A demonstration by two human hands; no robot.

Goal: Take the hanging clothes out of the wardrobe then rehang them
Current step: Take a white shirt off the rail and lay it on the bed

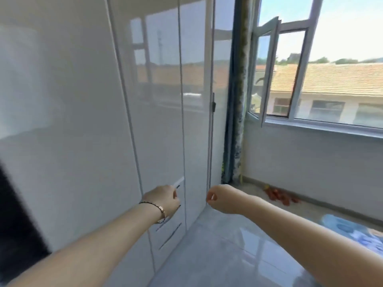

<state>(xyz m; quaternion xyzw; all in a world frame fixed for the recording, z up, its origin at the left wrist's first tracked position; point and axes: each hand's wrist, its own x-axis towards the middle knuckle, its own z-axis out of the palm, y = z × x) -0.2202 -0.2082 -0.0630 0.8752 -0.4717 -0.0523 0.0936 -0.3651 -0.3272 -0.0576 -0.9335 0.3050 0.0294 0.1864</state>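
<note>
A person's left hand [163, 200], w/ a thin bracelet [160, 210] at the wrist, curls its fingers on a door edge of the tall glossy white wardrobe [87, 121]; right hand [222, 198], clenched, pinches the next door's edge. Doors shut, hanging clothes hidden. Open window [269, 69] at right.

Hidden, cropped or unclear

Wardrobe [161, 100] contents shut behind glossy doors; left hand [163, 200] fingertips concealed at door edge; orange objects [278, 195] on floor too blurred to identify; blue patterned item [352, 230] cropped at right edge.
</note>
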